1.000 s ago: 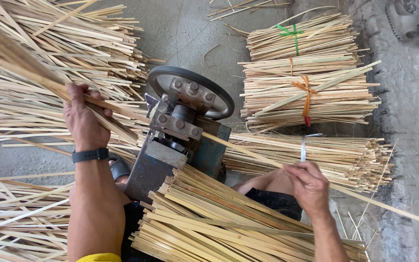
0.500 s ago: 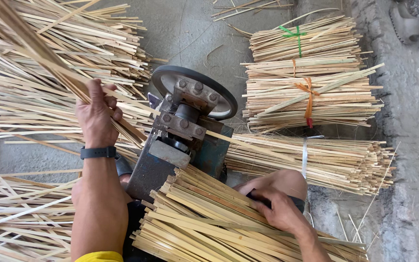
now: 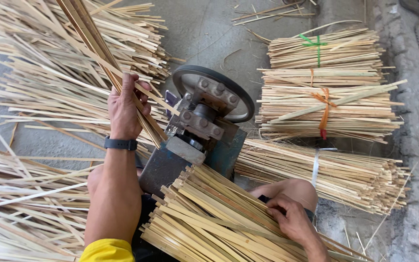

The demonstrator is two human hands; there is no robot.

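Two hands busy; left hand [image 3: 124, 109] grip clamped on bamboo strips [image 3: 93, 41]; right hand [image 3: 292, 221] grip resting loose on stack [image 3: 209, 213].

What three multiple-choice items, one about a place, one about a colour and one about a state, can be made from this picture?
1. Where does the right hand rest?
A. on the stack of bamboo strips in front of the machine
B. on the wheel
C. on the floor

2. What colour is the tie on the middle bundle at the right?
A. blue
B. orange
C. black

3. What is the state of the left hand?
A. open and empty
B. flat on the machine
C. closed around long strips

Answers: 1 A, its fingers lie on the stack. 2 B, the knot is orange. 3 C, the fingers wrap the raised strips.
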